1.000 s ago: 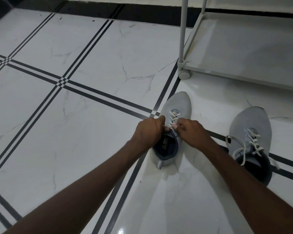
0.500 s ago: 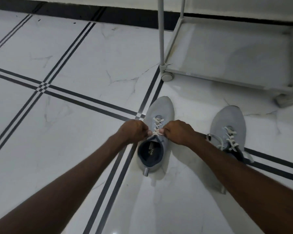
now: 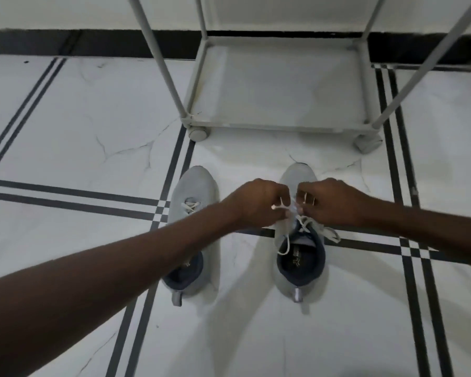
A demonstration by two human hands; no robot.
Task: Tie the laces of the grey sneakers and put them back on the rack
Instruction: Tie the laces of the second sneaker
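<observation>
Right grey sneaker (image 3: 299, 278) on the floor (image 3: 79, 126) just before the rack (image 3: 278, 85); left hand (image 3: 259, 202) and right hand (image 3: 335, 202), fingers pinched closed on its white laces (image 3: 306, 223). Left grey sneaker (image 3: 195, 186) stands beside it, farther left.

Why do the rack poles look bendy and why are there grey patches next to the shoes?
Head view: the wide lens splays the rack poles outward; soft shadows of the arms fall on the glossy floor beside both sneakers; the hands, left hand and right hand, look slightly blurred.
</observation>
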